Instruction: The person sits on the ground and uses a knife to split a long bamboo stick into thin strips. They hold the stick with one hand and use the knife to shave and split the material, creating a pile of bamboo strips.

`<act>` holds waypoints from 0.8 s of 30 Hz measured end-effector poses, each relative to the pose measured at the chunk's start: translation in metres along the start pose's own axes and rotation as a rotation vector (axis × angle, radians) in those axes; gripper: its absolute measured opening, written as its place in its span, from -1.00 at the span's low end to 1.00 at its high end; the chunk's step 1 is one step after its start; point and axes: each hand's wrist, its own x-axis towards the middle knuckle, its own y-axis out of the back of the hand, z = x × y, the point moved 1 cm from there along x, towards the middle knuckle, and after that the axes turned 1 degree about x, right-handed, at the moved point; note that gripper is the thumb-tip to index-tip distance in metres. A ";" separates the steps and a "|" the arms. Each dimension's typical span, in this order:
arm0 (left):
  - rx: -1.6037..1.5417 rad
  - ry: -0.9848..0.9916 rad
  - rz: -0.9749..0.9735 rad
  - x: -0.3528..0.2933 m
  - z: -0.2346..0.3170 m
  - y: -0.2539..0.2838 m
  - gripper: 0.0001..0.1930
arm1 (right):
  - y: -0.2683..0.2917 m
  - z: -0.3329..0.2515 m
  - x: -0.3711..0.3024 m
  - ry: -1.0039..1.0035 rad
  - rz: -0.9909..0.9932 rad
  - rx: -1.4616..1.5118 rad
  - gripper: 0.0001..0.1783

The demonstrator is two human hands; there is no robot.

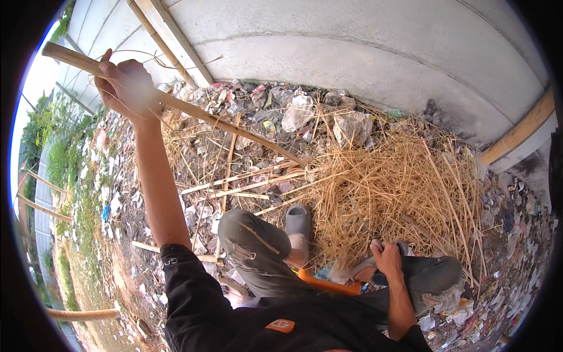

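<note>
My left hand (126, 88) is raised at the upper left, its fingers wrapped round a long bamboo pole (234, 128). The pole slants down to the right, and its lower end reaches the edge of a heap of dry straw (393, 193). Thin loose fibres hang about the hand, part of which is blurred. My right hand (387, 258) is closed beside my right foot, close to the near side of the straw; what its fingers hold, if anything, is hidden. Between my legs lies a curved orange piece (328, 284), partly covered, whose kind I cannot tell.
Several thin bamboo strips (240, 179) lie crossed in front of my knees. Scattered litter and plastic scraps (264, 105) cover the ground. A grey panel wall (352, 47) stands beyond the straw, with a wooden post (522, 126) at the right. Weeds (58, 152) grow at the left.
</note>
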 end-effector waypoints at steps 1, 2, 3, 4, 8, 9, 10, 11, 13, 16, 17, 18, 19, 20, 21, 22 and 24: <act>-0.079 0.035 -0.023 0.002 0.008 -0.009 -0.58 | 0.002 -0.002 0.000 0.016 0.006 0.012 -0.44; -0.013 0.068 -0.057 -0.004 0.022 -0.025 -0.52 | 0.001 -0.002 0.001 0.024 0.010 0.023 -0.44; 0.019 0.089 -0.048 -0.010 0.029 -0.043 -0.48 | 0.004 -0.001 -0.001 0.025 0.022 0.030 -0.44; -0.105 0.174 -0.038 -0.018 0.037 -0.063 -0.47 | 0.007 -0.002 -0.004 0.018 0.034 0.048 -0.44; -0.413 0.379 -0.039 -0.041 0.044 -0.121 -0.54 | 0.014 0.000 -0.008 0.003 0.067 0.094 -0.43; -0.435 0.395 -0.060 -0.047 0.049 -0.133 -0.54 | 0.013 0.001 -0.008 -0.018 0.052 0.091 -0.43; -0.462 0.402 -0.085 -0.055 0.050 -0.141 -0.55 | 0.011 0.003 -0.007 -0.039 0.030 0.086 -0.43; -0.499 0.410 -0.117 -0.063 0.051 -0.154 -0.56 | 0.013 0.005 -0.008 -0.067 0.017 0.083 -0.42; -0.537 0.424 -0.182 -0.087 0.056 -0.178 -0.55 | 0.016 0.008 -0.012 -0.087 0.036 0.070 -0.45; -0.525 0.422 -0.329 -0.145 0.070 -0.209 -0.52 | 0.018 0.012 -0.015 -0.061 0.005 0.001 -0.52; -0.514 0.411 -0.404 -0.167 0.067 -0.214 -0.50 | 0.021 0.010 -0.013 -0.040 -0.067 -0.026 -0.55; -0.488 0.418 -0.497 -0.189 0.062 -0.219 -0.48 | 0.022 0.009 -0.014 -0.023 -0.137 -0.057 -0.59; -0.465 0.427 -0.589 -0.206 0.058 -0.225 -0.47 | 0.023 0.008 -0.017 -0.058 -0.139 -0.034 -0.62; -0.434 0.424 -0.665 -0.214 0.061 -0.230 -0.47 | 0.026 0.006 -0.019 -0.090 -0.138 -0.014 -0.65; -0.401 0.420 -0.740 -0.219 0.063 -0.233 -0.47 | 0.028 0.006 -0.020 -0.121 -0.138 0.005 -0.68; -0.371 0.449 -0.812 -0.217 0.057 -0.232 -0.49 | 0.022 0.012 -0.020 -0.117 -0.109 0.025 -0.62; -0.345 0.455 -0.828 -0.210 0.053 -0.240 -0.52 | 0.010 0.024 -0.017 -0.118 -0.040 0.063 -0.48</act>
